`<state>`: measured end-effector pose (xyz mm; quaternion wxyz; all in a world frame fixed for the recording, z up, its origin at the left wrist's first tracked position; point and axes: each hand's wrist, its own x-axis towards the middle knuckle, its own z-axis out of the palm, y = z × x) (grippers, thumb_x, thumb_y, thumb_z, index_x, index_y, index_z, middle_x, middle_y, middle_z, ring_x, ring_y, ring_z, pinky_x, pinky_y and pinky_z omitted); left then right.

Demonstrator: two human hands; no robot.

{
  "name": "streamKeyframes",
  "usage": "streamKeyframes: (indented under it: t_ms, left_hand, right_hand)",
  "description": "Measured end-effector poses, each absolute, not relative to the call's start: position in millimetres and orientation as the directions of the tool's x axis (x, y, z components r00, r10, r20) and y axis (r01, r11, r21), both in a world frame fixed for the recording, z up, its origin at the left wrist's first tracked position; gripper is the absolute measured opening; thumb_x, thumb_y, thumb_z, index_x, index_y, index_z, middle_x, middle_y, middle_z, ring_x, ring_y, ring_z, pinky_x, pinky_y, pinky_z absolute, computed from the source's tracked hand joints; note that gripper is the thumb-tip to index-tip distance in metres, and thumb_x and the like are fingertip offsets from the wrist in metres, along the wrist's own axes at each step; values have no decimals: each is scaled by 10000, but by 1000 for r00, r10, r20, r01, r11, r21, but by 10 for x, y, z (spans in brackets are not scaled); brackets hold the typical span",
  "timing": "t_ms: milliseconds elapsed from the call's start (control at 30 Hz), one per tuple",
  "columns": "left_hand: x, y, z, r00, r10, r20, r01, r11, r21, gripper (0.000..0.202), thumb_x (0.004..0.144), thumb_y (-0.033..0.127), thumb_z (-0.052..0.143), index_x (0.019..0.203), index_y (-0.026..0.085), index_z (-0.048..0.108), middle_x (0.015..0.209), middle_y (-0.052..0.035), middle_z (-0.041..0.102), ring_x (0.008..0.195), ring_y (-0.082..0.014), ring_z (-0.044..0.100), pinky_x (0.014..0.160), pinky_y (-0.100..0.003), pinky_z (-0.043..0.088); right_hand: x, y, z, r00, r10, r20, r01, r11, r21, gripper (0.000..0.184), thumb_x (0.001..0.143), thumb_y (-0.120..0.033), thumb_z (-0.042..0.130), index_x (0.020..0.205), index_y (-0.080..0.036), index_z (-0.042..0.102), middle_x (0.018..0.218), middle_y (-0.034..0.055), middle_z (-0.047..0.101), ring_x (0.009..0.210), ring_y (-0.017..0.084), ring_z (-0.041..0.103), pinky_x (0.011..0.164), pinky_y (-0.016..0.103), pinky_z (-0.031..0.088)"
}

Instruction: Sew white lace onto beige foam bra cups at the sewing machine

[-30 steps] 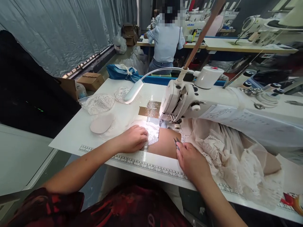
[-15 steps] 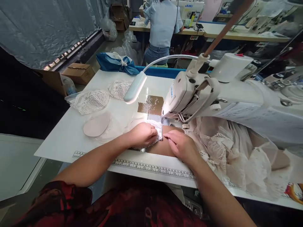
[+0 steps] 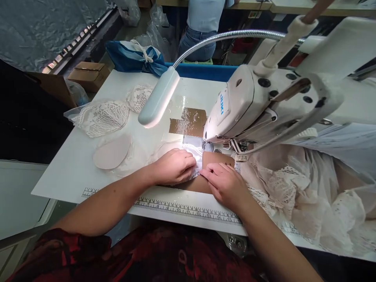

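Note:
My left hand [image 3: 178, 166] is closed, its fingers curled down on a piece of white lace fabric [image 3: 197, 150] beside the needle area of the sewing machine [image 3: 232, 105]. Thumb and fingers of my right hand [image 3: 225, 181] pinch the near edge of the same lace. Brown tape [image 3: 216, 158] covers the machine bed under and beside my right hand. The sheer part of the fabric spreads left from my left hand across the white table [image 3: 152, 197]. My fingers hide part of the lace.
A lamp [image 3: 158, 98] on a bendable neck hangs over the table. Lace cups [image 3: 101, 117] and a beige oval pad [image 3: 113, 152] lie at the left. Lace garments [image 3: 293, 184] are heaped at the right. A blue bundle [image 3: 138, 58] sits at the back, with a seated person [image 3: 202, 23] beyond.
The camera view has tipped down and come closer to the machine. Both hands stay at the lace, with my right fingertips slightly further left along its edge.

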<state>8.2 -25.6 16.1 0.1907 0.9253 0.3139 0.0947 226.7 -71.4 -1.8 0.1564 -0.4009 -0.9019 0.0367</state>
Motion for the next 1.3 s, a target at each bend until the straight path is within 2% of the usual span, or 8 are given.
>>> streamKeyframes:
  t_ms: [100, 200, 433, 633, 900, 1100, 1300]
  left_hand:
    - [40, -237, 196, 777, 624, 89, 518, -713, 473, 184, 895, 194, 382, 833, 147, 550, 835, -67, 592, 788, -177, 526, 711, -293, 419]
    - [10, -222, 209, 799, 594, 98, 476, -724, 500, 196, 916, 249, 404, 910, 143, 569, 924, -80, 607, 844, -183, 539, 747, -298, 434]
    - [36, -258, 120, 879, 459, 129, 412, -868, 278, 241, 948, 233, 436, 996, 185, 667, 866, -76, 617, 807, -183, 531, 695, -311, 387]
    - [27, -271, 98, 898, 433, 78, 414, -892, 183, 309, 978, 259, 402, 1207, 234, 608, 956, -75, 618, 842, -197, 508, 689, -329, 353]
    - [50, -313, 79, 898, 439, 34, 423, -881, 210, 331, 991, 269, 365, 1253, 224, 563, 1083, -87, 604, 945, -221, 505, 751, -330, 341]
    - [71, -333, 52, 896, 433, 98, 399, -882, 251, 298, 971, 231, 422, 1215, 194, 588, 1091, -99, 611, 946, -223, 512, 750, -329, 349]
    - [72, -344, 29, 896, 429, 113, 401, -893, 207, 319, 979, 238, 408, 1247, 195, 575, 1113, -91, 605, 949, -222, 510, 744, -342, 361]
  right_hand:
    - [2269, -725, -14, -643, 727, 242, 710, 684, -168, 269, 875, -117, 466, 1019, -187, 682, 802, 42, 647, 734, 169, 516, 632, 292, 356]
    - [2285, -745, -12, -644, 725, 245, 707, 686, -172, 259, 865, -101, 467, 980, -184, 685, 784, 40, 638, 732, 165, 507, 644, 289, 352]
    - [2319, -758, -8, -649, 720, 246, 705, 690, -163, 243, 852, -89, 478, 938, -190, 681, 786, 40, 640, 742, 165, 515, 648, 286, 359]
    - [2342, -751, -5, -646, 721, 249, 705, 689, -166, 231, 870, -101, 477, 918, -195, 682, 804, 37, 650, 731, 162, 503, 660, 284, 361]
    - [2326, -747, 21, -636, 732, 246, 705, 680, -202, 232, 880, -114, 473, 921, -199, 686, 806, 35, 651, 732, 162, 507, 666, 285, 373]
    - [2330, -748, 31, -623, 739, 254, 702, 672, -233, 250, 851, -88, 480, 925, -200, 690, 811, 35, 664, 736, 162, 525, 676, 278, 397]
    - [2351, -762, 24, -554, 777, 299, 707, 628, -325, 265, 845, -60, 467, 942, -170, 688, 894, 48, 686, 779, 166, 575, 718, 284, 441]
